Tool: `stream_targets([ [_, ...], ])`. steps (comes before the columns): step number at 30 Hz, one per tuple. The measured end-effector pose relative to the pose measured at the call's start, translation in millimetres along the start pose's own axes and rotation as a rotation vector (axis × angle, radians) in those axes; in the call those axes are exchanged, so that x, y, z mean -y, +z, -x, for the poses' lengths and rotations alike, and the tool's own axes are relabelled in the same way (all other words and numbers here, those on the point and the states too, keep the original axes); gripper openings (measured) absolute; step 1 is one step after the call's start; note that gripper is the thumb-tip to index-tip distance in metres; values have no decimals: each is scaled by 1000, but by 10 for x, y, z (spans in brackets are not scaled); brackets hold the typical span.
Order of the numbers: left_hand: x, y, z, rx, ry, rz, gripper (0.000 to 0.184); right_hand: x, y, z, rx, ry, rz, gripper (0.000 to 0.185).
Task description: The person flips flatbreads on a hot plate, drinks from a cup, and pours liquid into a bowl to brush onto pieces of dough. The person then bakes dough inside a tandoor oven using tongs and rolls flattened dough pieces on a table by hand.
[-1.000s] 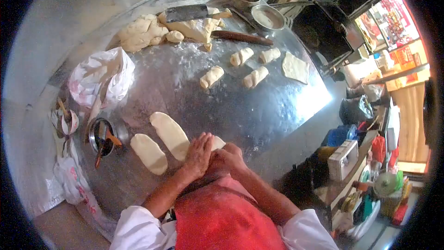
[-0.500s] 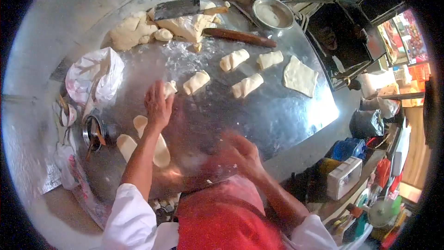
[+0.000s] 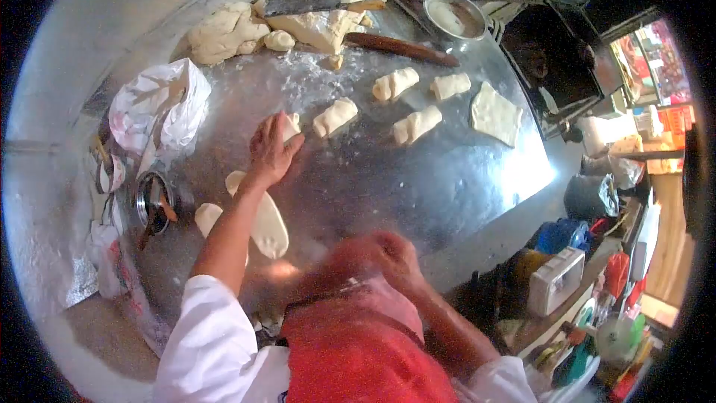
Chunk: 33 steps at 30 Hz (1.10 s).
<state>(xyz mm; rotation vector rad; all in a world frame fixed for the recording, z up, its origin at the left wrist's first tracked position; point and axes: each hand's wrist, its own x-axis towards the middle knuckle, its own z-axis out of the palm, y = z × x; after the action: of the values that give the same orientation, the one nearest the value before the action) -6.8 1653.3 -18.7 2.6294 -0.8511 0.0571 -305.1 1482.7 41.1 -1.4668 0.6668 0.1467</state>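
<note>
On the metal worktop, my left hand [image 3: 273, 152] has its fingers and thumb around a small dough roll [image 3: 291, 126], which they partly cover. Just to the right lies another dough roll [image 3: 335, 117]. Under and beside my left forearm are flat, long dough strips [image 3: 269, 228]. My right hand [image 3: 394, 260] is low at the worktop's near edge, in front of the red apron [image 3: 358, 351]. Motion smears its fingers, and I cannot see anything in them.
Further back lie more dough rolls [image 3: 396, 83], a flat dough sheet [image 3: 496, 115], a rolling pin [image 3: 403, 49], and a cleaver [image 3: 302, 0] on a big dough mass [image 3: 317, 30]. A white plastic bag [image 3: 160, 104] and a metal pot [image 3: 154, 198] stand left.
The whole view has shifted slightly, so the worktop appears further right and higher. My left hand stays at the same dough roll. My right hand has drawn nearer to the apron.
</note>
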Motion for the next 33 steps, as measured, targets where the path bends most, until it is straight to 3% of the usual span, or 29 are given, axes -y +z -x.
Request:
stream_targets([
  [3,420,-306,216,-102,54,78,53,68,413,57,85,-45,187,29],
  [4,712,-264,380,-114,-121,154,41,126,591,65,102,-26,164,29],
  [5,883,-299,535,-123,-112,152,41,164,780,61,117,-9,137,29],
  [8,1206,-435,900,-16,-213,41,28,-10,1355,65,76,-7,88,32],
  [10,1106,-511,914,203,-375,388,18,-142,1730,65,1,78,-82,32],
  [11,1109,-547,920,202,-370,394,18,-154,1860,53,-70,149,-248,33],
  [13,1102,-606,903,39,-24,169,16,-129,2035,66,-194,143,-226,34],
  [14,1079,-603,905,-17,61,262,15,-115,2091,70,-311,145,-205,35],
  [15,952,-682,947,-13,72,273,15,-61,2106,79,-327,146,-204,35],
  [17,751,-845,1086,383,33,359,15,69,2098,128,-290,237,-360,34],
  [21,848,-762,1027,468,-25,541,14,-86,2118,49,-245,268,-323,29],
  [23,900,-732,970,148,-39,528,15,-188,2120,-9,-148,242,25,26],
  [24,892,-731,982,149,-39,531,15,-185,2143,-6,-150,243,27,26],
  [28,764,-665,1155,177,313,92,10,-219,2226,-15,-279,215,102,25],
  [29,731,-655,1253,178,318,92,10,-197,2225,-2,-293,197,85,23],
  [31,672,-629,1418,114,592,255,11,-122,2168,119,-304,184,110,22],
  [33,649,-741,1361,112,514,369,11,-68,2128,203,-309,168,132,20],
])
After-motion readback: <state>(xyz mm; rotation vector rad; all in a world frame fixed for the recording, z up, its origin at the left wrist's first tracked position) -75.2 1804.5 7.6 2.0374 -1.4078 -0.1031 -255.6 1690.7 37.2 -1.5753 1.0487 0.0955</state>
